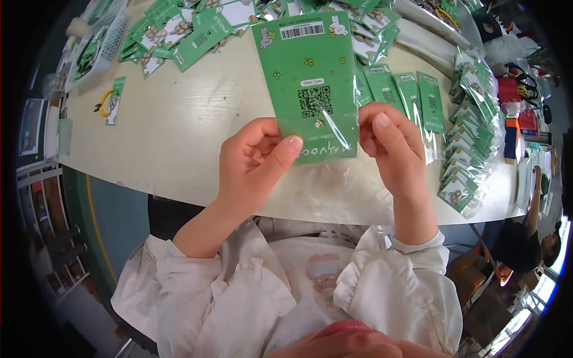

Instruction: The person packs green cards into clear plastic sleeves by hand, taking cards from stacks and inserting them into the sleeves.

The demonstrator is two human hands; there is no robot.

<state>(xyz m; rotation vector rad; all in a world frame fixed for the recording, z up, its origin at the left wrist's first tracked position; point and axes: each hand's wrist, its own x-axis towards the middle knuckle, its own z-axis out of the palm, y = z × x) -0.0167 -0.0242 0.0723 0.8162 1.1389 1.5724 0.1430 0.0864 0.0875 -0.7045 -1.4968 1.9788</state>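
In front of me, upright above the table, is a green printed card in a clear plastic sleeve (pixel 313 53), with a square code, a barcode and small clover drawings. My left hand (pixel 253 164) grips its lower left corner, thumb across the front and fingers behind. At its right edge, my right hand (pixel 397 146) is closed, thumb against curled fingers, pinching the side of the sleeve. Beyond my right hand several similar sleeved cards (pixel 430 101) lie side by side on the table.
The pale table (pixel 161 137) carries a heap of green cards (pixel 203 39) along its far side. Overlapping sleeved cards (pixel 465 149) line the right. Yellow-handled cutters (pixel 106 104) rest by a card at left, near a white basket (pixel 110 45). A person (pixel 519 247) is at far right.
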